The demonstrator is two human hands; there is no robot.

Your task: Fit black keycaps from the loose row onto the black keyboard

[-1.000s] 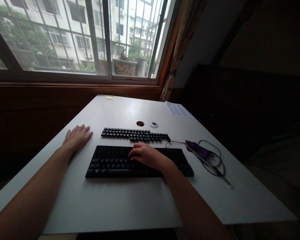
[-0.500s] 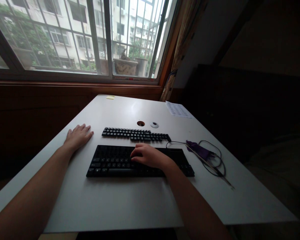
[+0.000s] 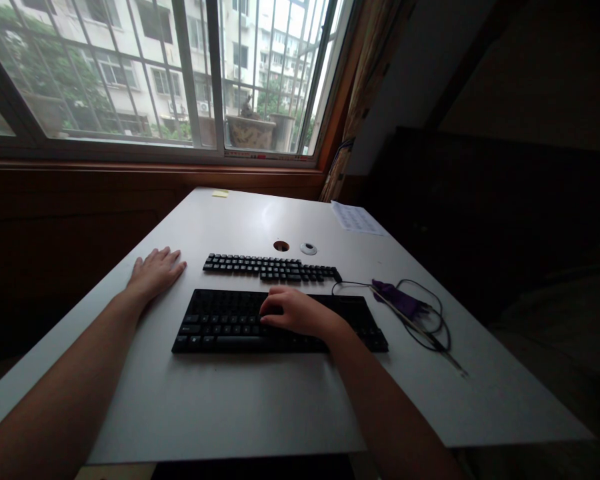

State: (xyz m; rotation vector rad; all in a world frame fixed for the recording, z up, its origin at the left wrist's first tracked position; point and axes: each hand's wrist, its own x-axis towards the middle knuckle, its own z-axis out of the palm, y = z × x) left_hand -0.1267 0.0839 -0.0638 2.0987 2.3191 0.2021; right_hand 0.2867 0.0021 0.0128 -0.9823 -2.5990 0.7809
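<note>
A black keyboard [image 3: 230, 341] lies near the front of the white table. Its lower left rows show lettered keys, while its upper part looks dark and bare of letters. My right hand [image 3: 295, 312] is over the middle of the keyboard, its fingers curled and the thumb and forefinger brought down close together at the keys. Whatever sits at those fingertips is too small to make out. Flat on the table to the left rests my left hand [image 3: 156, 272], fingers stretched out, holding nothing. Just behind the keyboard, black keycaps [image 3: 275, 268] stand lined up in rows.
A purple cloth [image 3: 399, 300], a thin stick [image 3: 430, 339] and a looped black cable [image 3: 443, 313] lie at right. Behind the keycaps are a round table hole [image 3: 281, 247] and its grey cover [image 3: 309, 249]. Printed paper [image 3: 357, 219] and a yellow note [image 3: 221, 194] lie farther back.
Almost nothing differs. The whole view has shifted very slightly, and both hands keep their places and poses.
</note>
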